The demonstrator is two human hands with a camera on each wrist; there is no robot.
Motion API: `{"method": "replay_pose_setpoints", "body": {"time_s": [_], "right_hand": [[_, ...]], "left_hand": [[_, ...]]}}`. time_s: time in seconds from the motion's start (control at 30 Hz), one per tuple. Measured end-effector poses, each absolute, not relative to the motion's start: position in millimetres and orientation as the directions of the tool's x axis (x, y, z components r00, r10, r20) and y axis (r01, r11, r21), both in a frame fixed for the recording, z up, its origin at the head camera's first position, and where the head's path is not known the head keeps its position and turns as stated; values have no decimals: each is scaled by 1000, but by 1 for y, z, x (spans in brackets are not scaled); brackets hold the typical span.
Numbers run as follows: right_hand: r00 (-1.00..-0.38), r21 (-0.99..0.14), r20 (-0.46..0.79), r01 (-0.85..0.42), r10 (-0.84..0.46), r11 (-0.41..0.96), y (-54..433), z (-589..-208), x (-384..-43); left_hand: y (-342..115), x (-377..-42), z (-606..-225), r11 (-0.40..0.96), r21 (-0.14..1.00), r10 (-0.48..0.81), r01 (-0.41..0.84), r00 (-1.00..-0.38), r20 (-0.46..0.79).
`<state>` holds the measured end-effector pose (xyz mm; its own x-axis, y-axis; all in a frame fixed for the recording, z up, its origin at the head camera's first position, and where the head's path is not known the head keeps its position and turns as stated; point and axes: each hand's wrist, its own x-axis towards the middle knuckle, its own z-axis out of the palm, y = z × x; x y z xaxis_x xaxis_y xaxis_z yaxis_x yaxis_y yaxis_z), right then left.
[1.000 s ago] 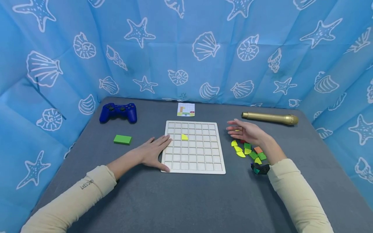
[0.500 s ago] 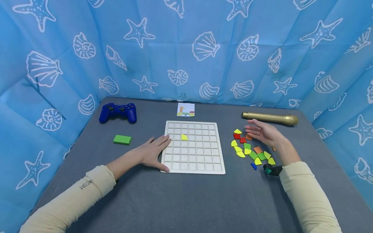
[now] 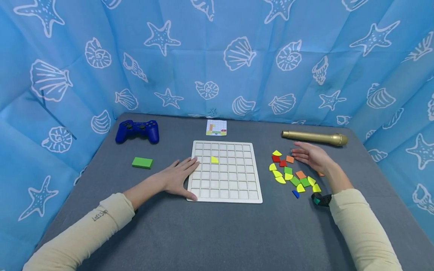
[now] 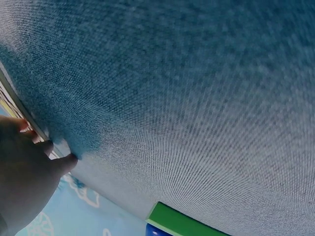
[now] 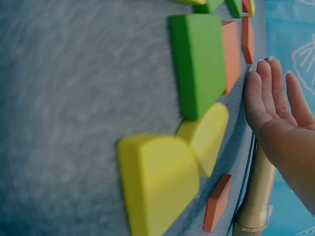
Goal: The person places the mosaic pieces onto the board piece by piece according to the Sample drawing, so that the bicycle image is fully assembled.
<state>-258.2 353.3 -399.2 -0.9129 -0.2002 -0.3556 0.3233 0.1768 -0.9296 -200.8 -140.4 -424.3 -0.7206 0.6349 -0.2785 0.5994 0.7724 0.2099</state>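
Observation:
My left hand (image 3: 178, 178) rests on the left side of a white grid board (image 3: 233, 175), fingers spread over its rim and thumb at the near left corner. One yellow quarter-circle tile (image 3: 214, 160) lies in a cell of the board's upper left part. Right of the board, my right hand (image 3: 313, 156) holds nothing, its fingers extended over the table beside an orange square tile (image 3: 289, 159). Around it lie red tiles (image 3: 276, 159), green tiles (image 3: 295, 181), several yellow quarter-circle tiles (image 5: 165, 172) and a blue tile (image 3: 295, 194).
A gold microphone (image 3: 313, 137) lies behind my right hand. At the back stand a blue game controller (image 3: 137, 131) on the left and a small printed pattern card (image 3: 216, 127) in the middle. A green block (image 3: 142, 162) sits left of the board. Blue curtains (image 3: 217, 56) enclose the table.
My right hand has moved right and slightly down, from above the tiles nearest the board to their right side, uncovering several of them. My left hand and the board have stayed put.

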Motion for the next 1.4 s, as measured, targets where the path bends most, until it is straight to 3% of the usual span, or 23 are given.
{"method": "replay_pose_setpoints", "body": {"time_s": [0.33, 0.73, 1.07, 1.4], "right_hand": [[-930, -876, -319, 217, -180, 432, 342, -400, -255], [-936, -816, -291, 136, -197, 562, 346, -407, -252], [-937, -812, -219, 19, -273, 584, 346, -410, -250], [-946, -692, -131, -126, -295, 711, 343, -413, -251]], "left_hand": [[-142, -200, -424, 765, 231, 643, 601, -715, -274], [-144, -198, -425, 760, 236, 650, 606, -710, -271], [-146, -198, -426, 755, 246, 656, 608, -704, -274], [-143, -198, -422, 752, 248, 659, 611, -699, -277]]}}
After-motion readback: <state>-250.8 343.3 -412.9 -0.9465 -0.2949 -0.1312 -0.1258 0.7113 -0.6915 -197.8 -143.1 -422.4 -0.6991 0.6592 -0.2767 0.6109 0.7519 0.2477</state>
